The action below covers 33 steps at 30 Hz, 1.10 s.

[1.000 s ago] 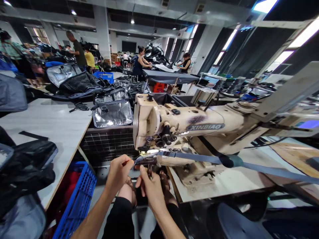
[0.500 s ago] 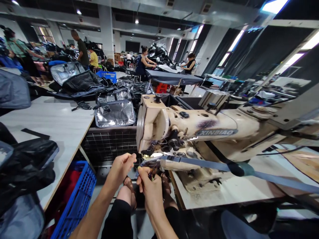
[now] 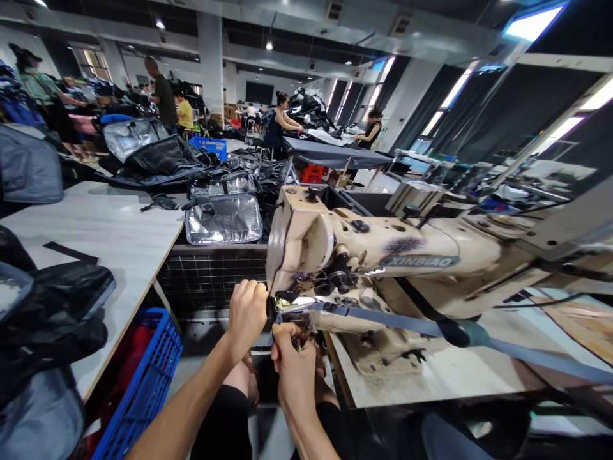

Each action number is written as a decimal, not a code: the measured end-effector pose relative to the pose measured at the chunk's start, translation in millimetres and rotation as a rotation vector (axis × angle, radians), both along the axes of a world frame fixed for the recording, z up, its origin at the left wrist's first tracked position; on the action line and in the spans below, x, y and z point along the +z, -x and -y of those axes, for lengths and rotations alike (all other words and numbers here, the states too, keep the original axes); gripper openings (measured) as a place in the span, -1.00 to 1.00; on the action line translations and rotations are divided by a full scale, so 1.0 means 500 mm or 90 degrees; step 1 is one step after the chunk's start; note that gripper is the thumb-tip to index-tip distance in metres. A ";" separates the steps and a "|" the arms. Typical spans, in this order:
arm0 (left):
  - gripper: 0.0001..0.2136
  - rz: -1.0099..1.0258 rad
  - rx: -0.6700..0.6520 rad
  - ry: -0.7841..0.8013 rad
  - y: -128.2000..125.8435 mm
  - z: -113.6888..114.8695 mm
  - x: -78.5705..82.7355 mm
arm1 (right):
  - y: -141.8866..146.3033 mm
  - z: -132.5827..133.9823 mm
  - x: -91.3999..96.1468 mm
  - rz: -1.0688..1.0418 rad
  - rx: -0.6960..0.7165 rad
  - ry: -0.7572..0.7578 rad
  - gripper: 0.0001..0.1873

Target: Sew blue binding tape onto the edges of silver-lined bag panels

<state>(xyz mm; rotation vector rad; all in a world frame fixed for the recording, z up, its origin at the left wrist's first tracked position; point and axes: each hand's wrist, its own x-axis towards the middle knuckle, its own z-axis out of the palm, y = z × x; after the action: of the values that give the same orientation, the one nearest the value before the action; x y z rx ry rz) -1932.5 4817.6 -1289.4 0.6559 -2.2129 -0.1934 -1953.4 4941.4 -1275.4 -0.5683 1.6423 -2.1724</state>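
The cream sewing machine [image 3: 330,243] has its head right in front of me. A grey-blue binding strip [image 3: 393,319] runs from the right along its lower arm to the needle area, which is lit. My left hand [image 3: 248,311] is closed with curled fingers just left of the needle area. What its fingertips hold, if anything, is hidden. Below the lower arm's end, my right hand [image 3: 294,358] is closed, thumb against the fingers. Something small and dark shows at its fingers, too unclear to name.
A light worktable [image 3: 119,223] on the left carries black bag pieces [image 3: 62,300]. Under it stands a blue crate [image 3: 143,377] with red material. Behind the machine, silver-lined bags [image 3: 223,220] lie over a wire-mesh bin [image 3: 211,278]. Several people work farther back.
My left hand has moved up and right, close against the machine head, its fingers more curled over. My right hand stays below the arm's end, shifted slightly. The camera view has moved a little.
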 end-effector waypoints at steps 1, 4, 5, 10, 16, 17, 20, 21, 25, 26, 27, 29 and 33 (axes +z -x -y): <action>-0.83 0.036 0.014 -0.003 0.003 0.007 0.003 | 0.001 -0.003 0.002 -0.006 0.011 -0.007 -0.55; -0.76 0.052 0.055 -0.060 -0.014 0.022 0.012 | 0.009 -0.015 0.003 -0.014 0.066 -0.031 -0.55; -0.67 -0.001 0.051 -0.109 -0.026 0.023 0.014 | 0.012 -0.019 0.001 -0.011 0.086 -0.035 -0.54; -0.79 -0.169 -0.220 -0.500 -0.068 -0.007 0.024 | 0.015 -0.023 -0.013 0.001 0.141 -0.028 -0.54; -0.69 -0.279 -0.227 -0.442 -0.035 -0.017 0.016 | 0.011 -0.034 -0.004 -0.035 0.136 -0.053 -0.50; -0.74 -0.260 -0.249 -0.414 -0.031 -0.013 0.013 | 0.013 -0.038 -0.003 -0.049 0.140 -0.060 -0.52; -0.83 -0.225 -0.264 -0.258 -0.031 -0.004 0.004 | 0.023 -0.057 -0.007 -0.091 0.162 -0.093 -0.55; -0.79 -0.230 -0.254 -0.201 -0.034 -0.002 0.002 | 0.027 -0.066 -0.010 -0.112 0.166 -0.107 -0.55; -0.76 -0.254 -0.272 -0.246 -0.055 0.004 -0.006 | 0.045 -0.116 -0.013 -0.271 0.107 -0.174 -0.65; -0.77 -0.283 -0.297 -0.331 -0.059 0.004 -0.009 | 0.047 -0.128 -0.008 -0.328 0.084 -0.179 -0.68; -0.79 -0.326 -0.339 -0.444 -0.061 0.003 -0.011 | 0.046 -0.137 -0.001 -0.387 0.068 -0.175 -0.68; -0.83 -0.442 -0.449 -0.697 -0.058 -0.003 -0.013 | 0.038 -0.143 0.020 -0.487 0.061 -0.140 -0.62; -0.76 -0.594 -0.588 -0.962 -0.032 -0.020 0.000 | 0.005 -0.109 0.070 -0.584 0.073 -0.059 -0.38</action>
<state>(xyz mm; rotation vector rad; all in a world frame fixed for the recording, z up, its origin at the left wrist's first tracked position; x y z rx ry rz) -1916.7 4827.5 -1289.2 0.0640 -0.9429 -2.1986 -1955.8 4995.6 -1240.4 -1.7603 2.0106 -1.8188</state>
